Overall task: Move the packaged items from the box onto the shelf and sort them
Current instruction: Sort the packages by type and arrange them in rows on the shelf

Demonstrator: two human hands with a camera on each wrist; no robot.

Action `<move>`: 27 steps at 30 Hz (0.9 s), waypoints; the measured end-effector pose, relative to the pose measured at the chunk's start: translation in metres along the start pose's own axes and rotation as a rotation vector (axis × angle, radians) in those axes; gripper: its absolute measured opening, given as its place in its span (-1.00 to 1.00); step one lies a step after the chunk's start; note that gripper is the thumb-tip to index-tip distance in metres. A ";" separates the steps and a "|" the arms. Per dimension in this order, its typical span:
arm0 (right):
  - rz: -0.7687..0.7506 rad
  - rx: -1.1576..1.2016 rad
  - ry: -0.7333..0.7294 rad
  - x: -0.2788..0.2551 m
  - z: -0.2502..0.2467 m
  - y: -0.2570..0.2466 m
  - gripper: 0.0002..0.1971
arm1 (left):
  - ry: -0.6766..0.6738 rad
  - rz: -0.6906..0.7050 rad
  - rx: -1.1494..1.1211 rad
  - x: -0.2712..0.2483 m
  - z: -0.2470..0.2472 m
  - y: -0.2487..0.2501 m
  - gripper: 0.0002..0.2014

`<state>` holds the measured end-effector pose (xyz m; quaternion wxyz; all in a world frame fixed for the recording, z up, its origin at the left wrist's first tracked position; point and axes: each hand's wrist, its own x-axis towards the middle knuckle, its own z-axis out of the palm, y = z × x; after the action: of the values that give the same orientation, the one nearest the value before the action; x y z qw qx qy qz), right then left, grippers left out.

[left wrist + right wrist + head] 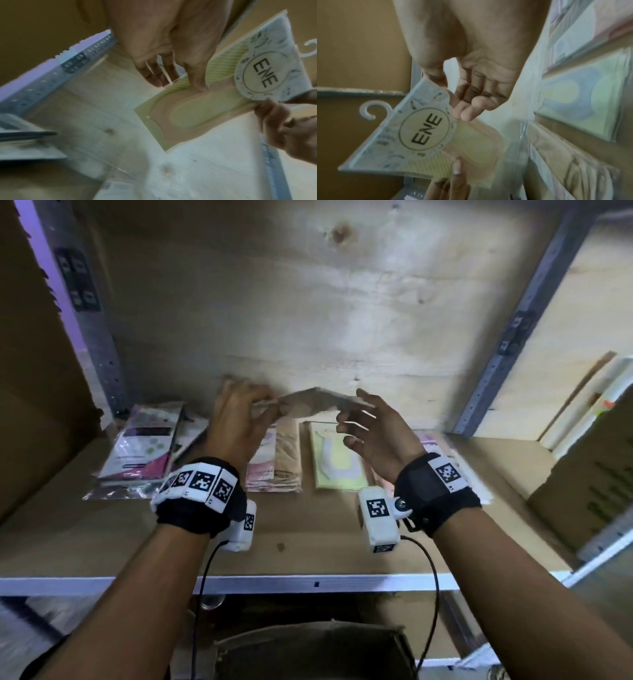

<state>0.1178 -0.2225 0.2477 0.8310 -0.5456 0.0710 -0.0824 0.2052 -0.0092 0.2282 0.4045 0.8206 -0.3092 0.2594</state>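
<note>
I hold a flat clear package (pixel 308 405) in the air above the wooden shelf (pixel 308 546), between both hands. It has a green striped card, a white hook and a round label reading ENE (pixel 185 119) (pixel 426 129). My left hand (pixel 265 405) (pixel 178 83) pinches its left end with thumb and fingers. The right hand (pixel 346 414) (pixel 452 94) pinches the edge by the label, with its other fingers spread. An open cardboard box (pixel 308 648) sits below the shelf, its contents hidden.
Rows of packages lie at the back of the shelf: a pink-and-black pile (pixel 144 446) on the left, a beige stack (pixel 277 460), a green-yellow pack (pixel 337 463) and a pink pack (pixel 442 446). Metal uprights (pixel 96 337) flank the bay. Another carton (pixel 582 474) stands at right.
</note>
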 end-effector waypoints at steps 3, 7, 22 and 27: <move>-0.064 0.080 0.060 -0.008 -0.030 -0.012 -0.78 | -0.039 0.094 -0.121 0.004 0.025 0.025 -0.80; -0.107 0.028 0.105 -0.016 -0.063 -0.016 -0.82 | -0.148 0.057 -0.300 -0.001 0.058 0.042 -0.83; 0.045 -0.464 0.054 -0.015 -0.108 0.043 -0.59 | -0.403 -0.552 -0.812 -0.012 0.152 0.016 -0.94; 0.116 -0.521 -0.116 -0.022 -0.109 0.046 -0.55 | -0.236 -0.634 -0.836 0.008 0.144 0.004 -0.68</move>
<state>0.0761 -0.2978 0.1633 0.6686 -0.7398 0.0732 0.0175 0.2333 -0.1325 0.1584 0.7175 0.6665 -0.1667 -0.1148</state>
